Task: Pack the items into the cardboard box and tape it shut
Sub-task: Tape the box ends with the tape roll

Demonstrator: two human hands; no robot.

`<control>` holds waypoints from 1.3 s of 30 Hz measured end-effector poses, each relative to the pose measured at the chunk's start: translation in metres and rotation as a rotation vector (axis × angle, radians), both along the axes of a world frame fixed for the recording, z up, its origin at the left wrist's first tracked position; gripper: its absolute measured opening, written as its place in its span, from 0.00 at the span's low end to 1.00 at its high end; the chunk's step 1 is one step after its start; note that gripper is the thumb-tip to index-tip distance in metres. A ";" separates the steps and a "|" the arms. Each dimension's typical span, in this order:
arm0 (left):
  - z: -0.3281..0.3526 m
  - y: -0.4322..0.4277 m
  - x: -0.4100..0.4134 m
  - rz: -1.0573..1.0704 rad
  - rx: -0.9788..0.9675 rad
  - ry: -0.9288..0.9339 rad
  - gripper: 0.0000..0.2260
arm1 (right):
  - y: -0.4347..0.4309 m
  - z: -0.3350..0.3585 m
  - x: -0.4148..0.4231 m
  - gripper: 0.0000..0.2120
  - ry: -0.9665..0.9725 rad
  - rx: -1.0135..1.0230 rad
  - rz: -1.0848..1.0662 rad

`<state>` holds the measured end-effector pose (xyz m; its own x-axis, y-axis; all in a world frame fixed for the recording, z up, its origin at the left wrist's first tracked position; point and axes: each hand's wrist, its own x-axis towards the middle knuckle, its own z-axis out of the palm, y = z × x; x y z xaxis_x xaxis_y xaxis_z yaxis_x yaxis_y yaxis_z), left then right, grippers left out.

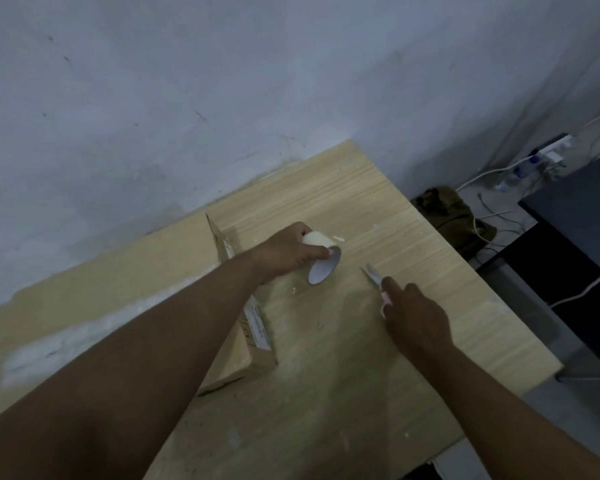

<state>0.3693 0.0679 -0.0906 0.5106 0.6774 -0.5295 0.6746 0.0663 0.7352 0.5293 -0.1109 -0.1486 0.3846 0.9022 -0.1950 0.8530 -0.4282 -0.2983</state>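
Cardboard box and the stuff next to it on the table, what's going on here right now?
A person is working at a wooden table. Their left hand grips a roll of tape, held on edge just right of the cardboard box. Their right hand holds small scissors by the pink handle, blades pointing away, low over the table. The box looks closed, with a pale strip along its top that may be tape; it is too blurred to be sure.

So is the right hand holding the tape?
No, the left hand grips the tape; the right hand holds the scissors.
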 end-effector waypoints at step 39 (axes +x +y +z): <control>0.023 -0.040 -0.082 0.123 0.922 0.400 0.15 | 0.124 0.024 0.023 0.21 -0.187 -0.019 0.288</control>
<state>0.2869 0.0277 -0.0677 0.3091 0.9447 0.1097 0.9093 -0.3273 0.2568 0.5520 0.0132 -0.1248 0.1452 0.9758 -0.1633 0.9789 -0.1657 -0.1198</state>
